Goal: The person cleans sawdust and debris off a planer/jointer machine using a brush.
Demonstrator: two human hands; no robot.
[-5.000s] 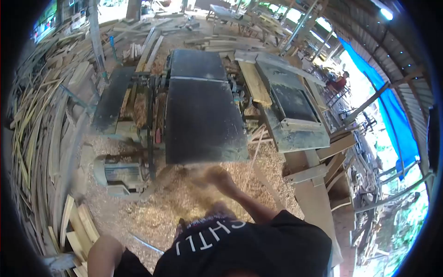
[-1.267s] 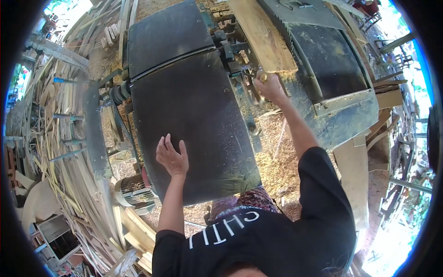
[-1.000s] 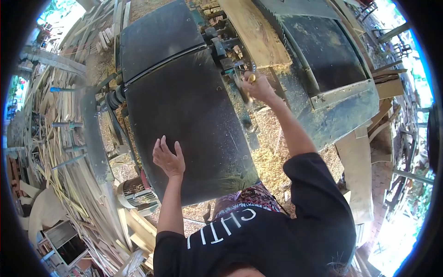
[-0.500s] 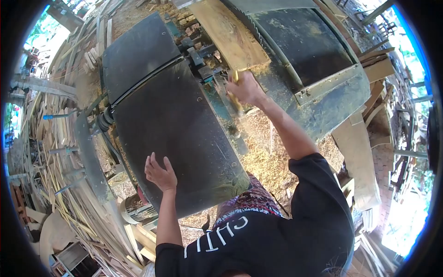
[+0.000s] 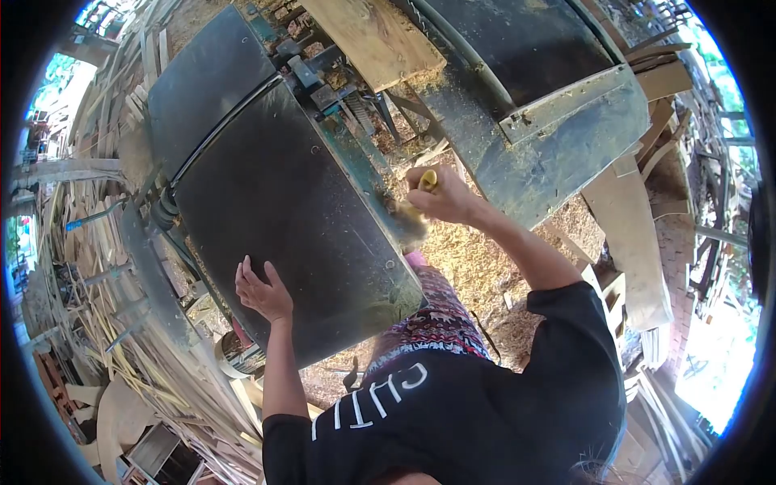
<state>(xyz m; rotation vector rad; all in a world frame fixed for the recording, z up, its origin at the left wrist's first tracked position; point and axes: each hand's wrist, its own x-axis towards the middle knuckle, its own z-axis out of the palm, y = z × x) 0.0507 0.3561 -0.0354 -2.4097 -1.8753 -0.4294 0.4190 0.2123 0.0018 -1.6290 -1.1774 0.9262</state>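
Note:
My right hand (image 5: 443, 196) is closed round the yellow handle of a brush (image 5: 428, 181). The brush's bristles, blurred, meet the right-hand edge of a dark machine table (image 5: 283, 210). Fingers apart, my left hand (image 5: 263, 293) lies on the table's left side near its front and holds nothing. Along the edge beyond my right hand runs a green metal frame (image 5: 356, 141) with a spring and black fittings, dusted with wood chips.
A wooden board (image 5: 378, 40) lies across the machine at the top. To the right stands a second dusty metal table (image 5: 537, 174). Wood shavings (image 5: 477, 275) cover the ground between. Stacked wood strips (image 5: 153, 347) fill the left side.
My right hand has moved toward my body along the table edge with the brush, whose handle now points up at me. My left hand stays on the table. The view has shifted slightly.

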